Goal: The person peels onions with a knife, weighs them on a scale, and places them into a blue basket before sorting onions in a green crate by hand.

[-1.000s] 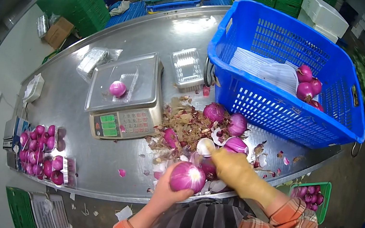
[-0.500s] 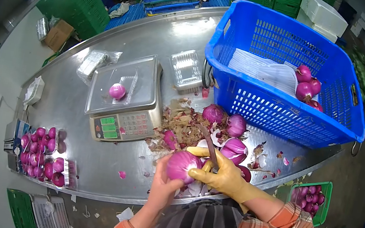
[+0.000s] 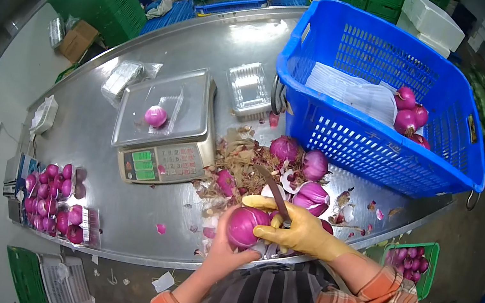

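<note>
A red onion (image 3: 245,226) rests in my bare left hand (image 3: 223,253), its fingers wrapped round the left side and underside. My right hand (image 3: 299,232), in a yellow glove, is closed round a knife (image 3: 274,190) whose dark blade points up and left. The gloved fingertips touch the onion's right side. Just beyond my hands lies a heap of dry onion skins and roots (image 3: 240,163). Several onions sit at its right, among them a striped purple one (image 3: 311,198). The knife's handle is mostly hidden in the glove.
A blue basket (image 3: 379,146) with several onions stands at the table's back right. A scale (image 3: 162,131) bears one onion (image 3: 155,116). Left are packed onions (image 3: 55,203); a clear plastic tray (image 3: 248,89) lies behind the skins. A green crate (image 3: 425,284) sits below the table's right edge.
The onion has turned in my left hand, and its pale end no longer faces the glove. My left fingers have shifted round it. The knife stays in my right hand.
</note>
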Demonstrator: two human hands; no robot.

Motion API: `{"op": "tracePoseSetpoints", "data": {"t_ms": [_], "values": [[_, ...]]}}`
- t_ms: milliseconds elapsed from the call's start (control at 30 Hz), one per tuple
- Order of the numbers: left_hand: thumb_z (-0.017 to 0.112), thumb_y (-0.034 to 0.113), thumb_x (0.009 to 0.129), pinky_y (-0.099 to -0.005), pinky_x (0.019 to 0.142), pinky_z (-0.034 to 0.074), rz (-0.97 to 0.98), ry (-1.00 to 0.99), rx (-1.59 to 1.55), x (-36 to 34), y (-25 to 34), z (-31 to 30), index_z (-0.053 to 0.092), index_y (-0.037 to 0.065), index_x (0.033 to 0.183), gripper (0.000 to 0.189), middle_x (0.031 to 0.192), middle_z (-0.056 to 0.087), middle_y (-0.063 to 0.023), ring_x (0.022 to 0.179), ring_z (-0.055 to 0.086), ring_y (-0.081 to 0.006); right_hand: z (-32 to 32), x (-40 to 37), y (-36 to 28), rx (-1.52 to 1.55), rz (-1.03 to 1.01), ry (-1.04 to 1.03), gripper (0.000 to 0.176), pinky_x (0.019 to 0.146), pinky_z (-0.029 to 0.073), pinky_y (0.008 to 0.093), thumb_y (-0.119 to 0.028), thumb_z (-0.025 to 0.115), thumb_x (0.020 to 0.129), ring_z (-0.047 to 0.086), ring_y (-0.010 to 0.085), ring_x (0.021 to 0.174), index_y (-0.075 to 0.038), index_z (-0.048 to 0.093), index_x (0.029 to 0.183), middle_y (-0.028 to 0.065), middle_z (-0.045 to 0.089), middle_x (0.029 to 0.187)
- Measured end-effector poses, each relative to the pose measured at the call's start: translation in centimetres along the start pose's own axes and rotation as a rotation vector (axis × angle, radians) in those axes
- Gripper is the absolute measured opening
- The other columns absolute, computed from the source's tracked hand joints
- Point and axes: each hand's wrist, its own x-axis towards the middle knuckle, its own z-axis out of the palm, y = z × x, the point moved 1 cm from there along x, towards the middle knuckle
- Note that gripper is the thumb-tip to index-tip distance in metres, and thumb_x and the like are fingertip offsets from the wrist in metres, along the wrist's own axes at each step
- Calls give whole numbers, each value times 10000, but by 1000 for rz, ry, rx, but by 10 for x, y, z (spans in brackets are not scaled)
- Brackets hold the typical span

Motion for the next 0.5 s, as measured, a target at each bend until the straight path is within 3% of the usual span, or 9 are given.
{"op": "tracePoseSetpoints", "data": {"t_ms": [67, 167, 267, 300, 400, 500], "values": [[809, 149, 695, -354, 991, 423, 13, 1, 235, 5, 3, -5, 335, 25, 1364, 830, 1276, 472, -145, 1170, 517, -241, -3, -4, 1, 92, 142, -56, 590, 514, 427, 196, -353, 702, 838, 535, 47, 575, -161, 493, 1355, 29, 632, 805], [828, 183, 662, -345, 946, 455, 44, 65, 350, 7, 9, -8, 431, 26, 1310, 776, 1190, 550, -117, 1099, 563, -210, -9, -1, 9, -163, 135, -1, 634, 607, 484, 231, -365, 721, 809, 591, 99, 676, -158, 486, 1360, 81, 643, 985], [824, 188, 643, -352, 935, 462, 165, 109, 618, 11, 14, -10, 477, 21, 1264, 731, 1164, 574, -132, 1083, 582, -224, -3, 1, 7, -299, -222, 58, 669, 714, 509, 291, -374, 727, 785, 620, 176, 760, -154, 477, 1365, 128, 613, 1102], [821, 188, 636, -356, 930, 465, 212, 124, 721, 12, 16, -10, 489, 20, 1250, 719, 1154, 582, -138, 1076, 590, -231, 0, -2, 3, -369, -273, 102, 694, 773, 509, 333, -374, 724, 769, 636, 245, 813, -152, 464, 1373, 159, 606, 1113], [817, 201, 601, -386, 898, 480, 268, 107, 852, 13, 21, -8, 511, 21, 1212, 706, 1125, 590, -168, 1029, 607, -293, 4, -6, -10, -506, -79, 75, 702, 798, 508, 345, -377, 714, 769, 641, 271, 882, -150, 451, 1380, 162, 595, 1165], [827, 227, 575, -416, 857, 490, 244, 38, 971, 14, 29, -5, 521, 18, 1181, 711, 1062, 607, -179, 967, 611, -341, 4, -6, -12, -526, -89, 31, 670, 840, 503, 360, -326, 663, 778, 629, 318, 959, -149, 440, 1385, 177, 580, 1201]]}}
